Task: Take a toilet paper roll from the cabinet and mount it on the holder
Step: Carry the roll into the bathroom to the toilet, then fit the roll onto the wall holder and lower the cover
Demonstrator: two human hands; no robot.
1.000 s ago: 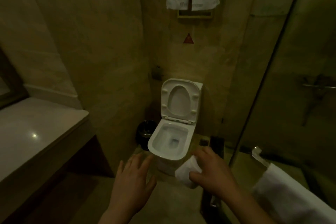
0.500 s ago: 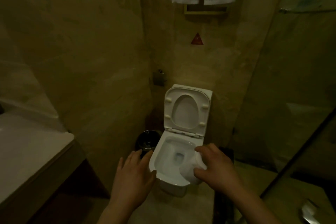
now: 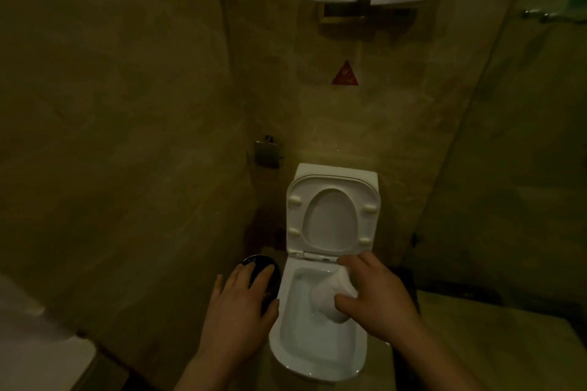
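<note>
Toilet [image 3: 317,349], seat raised, against rear wall. Right hand [image 3: 378,298] reaches forward over bowl, palm down, grip clenched round the roll [image 3: 330,298]. Left hand [image 3: 238,308] flat, fingers spread, grip released, above dark bin [image 3: 270,267]. Holder [image 3: 267,154] on wall, upper left of toilet.

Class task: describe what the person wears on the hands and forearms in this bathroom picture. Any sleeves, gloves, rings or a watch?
Both hands are bare: no gloves show on the left hand or the right hand. No rings, watch or bracelet can be seen, though the light is dim. The forearms are uncovered down to the picture's lower edge, so no sleeve shows.
</note>
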